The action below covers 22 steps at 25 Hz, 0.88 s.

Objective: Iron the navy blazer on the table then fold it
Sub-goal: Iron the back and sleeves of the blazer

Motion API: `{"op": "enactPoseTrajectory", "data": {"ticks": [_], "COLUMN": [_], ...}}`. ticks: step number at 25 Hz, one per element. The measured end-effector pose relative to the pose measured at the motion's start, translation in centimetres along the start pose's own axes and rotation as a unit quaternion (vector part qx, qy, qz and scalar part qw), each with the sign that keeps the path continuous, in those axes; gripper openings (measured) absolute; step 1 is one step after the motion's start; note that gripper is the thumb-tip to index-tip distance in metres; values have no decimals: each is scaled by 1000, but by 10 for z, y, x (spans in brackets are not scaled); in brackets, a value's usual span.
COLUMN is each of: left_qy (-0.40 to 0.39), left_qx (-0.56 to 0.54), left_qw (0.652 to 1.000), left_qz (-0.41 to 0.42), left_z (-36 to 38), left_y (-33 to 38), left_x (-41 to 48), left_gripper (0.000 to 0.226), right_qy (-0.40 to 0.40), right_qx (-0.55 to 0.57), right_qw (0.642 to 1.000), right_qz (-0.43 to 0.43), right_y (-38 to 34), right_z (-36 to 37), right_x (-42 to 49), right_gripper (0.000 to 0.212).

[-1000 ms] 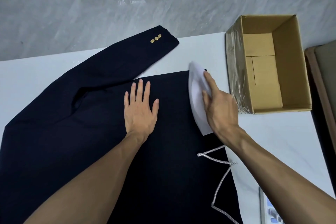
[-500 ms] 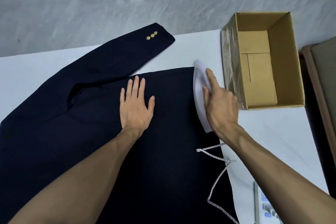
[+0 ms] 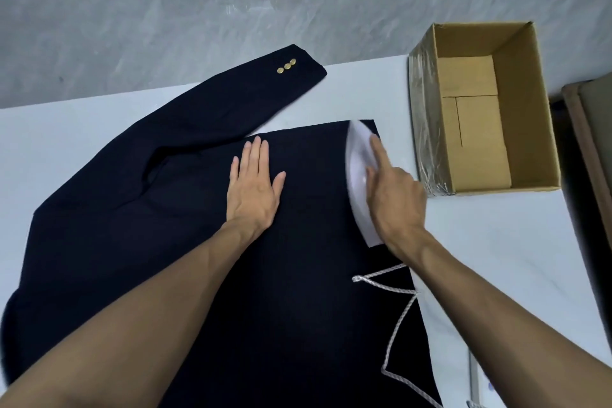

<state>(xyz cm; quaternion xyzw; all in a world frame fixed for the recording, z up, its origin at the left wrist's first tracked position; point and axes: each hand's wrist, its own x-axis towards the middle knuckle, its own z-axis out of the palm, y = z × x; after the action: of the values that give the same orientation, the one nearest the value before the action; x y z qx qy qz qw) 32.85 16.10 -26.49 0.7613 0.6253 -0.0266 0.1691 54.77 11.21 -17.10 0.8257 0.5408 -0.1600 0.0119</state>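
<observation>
Drawn slightly back toward 6 o'clock, the iron (image 3: 359, 175), gripped by the right hand (image 3: 395, 202), presses the 3 o'clock edge of the navy blazer (image 3: 198, 242) spread on the table (image 3: 496, 242), the flat left hand (image 3: 253, 189) steadying the cloth; ironing is under way, and the next stroke probably should go toward 9 o'clock.

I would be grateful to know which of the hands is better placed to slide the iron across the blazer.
Right. The right hand grips the iron at the right edge of the blazer; the left hand lies flat on the cloth, fingers straight, suited to steadying it.
</observation>
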Motion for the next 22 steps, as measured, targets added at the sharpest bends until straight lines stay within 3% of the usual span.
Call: {"op": "enactPoseTrajectory", "data": {"ticks": [3,6,8,10,11,13,16,19,22], "left_qy": [-8,-32,31,99,89,-10,-111,-113,-136], "left_qx": [5,-115,-173,-108,-61,11,73,94,108], "left_qw": [1000,993,984,987,990,993,985,982,978], "left_qz": [-1,15,-16,-71,-90,-114,-108,-119,-117], "left_z": [-1,-19,-38,-51,-51,-45,-23,-17,-20], "left_y": [-2,-1,-17,-48,-65,-93,-108,-107,-107], "left_x": [0,0,-16,-49,-68,-96,-106,-103,-100], "left_gripper": [66,62,56,52,53,65,80,82,82], "right_qy": [17,20,-6,-36,-58,-90,-47,-72,-47], "right_qx": [11,21,44,45,40,5,-45,-23,13], "right_qw": [999,999,997,993,990,983,983,991,999], "right_qz": [31,-25,-62,-102,-120,-157,-173,-114,-24], "right_y": [16,2,-26,-62,-81,-113,-125,-93,-49], "right_z": [-12,-17,-14,0,8,27,43,38,19], "right_x": [4,-8,-27,-49,-59,-79,-91,-80,-65], "right_gripper": [53,53,55,57,57,58,60,57,53]}}
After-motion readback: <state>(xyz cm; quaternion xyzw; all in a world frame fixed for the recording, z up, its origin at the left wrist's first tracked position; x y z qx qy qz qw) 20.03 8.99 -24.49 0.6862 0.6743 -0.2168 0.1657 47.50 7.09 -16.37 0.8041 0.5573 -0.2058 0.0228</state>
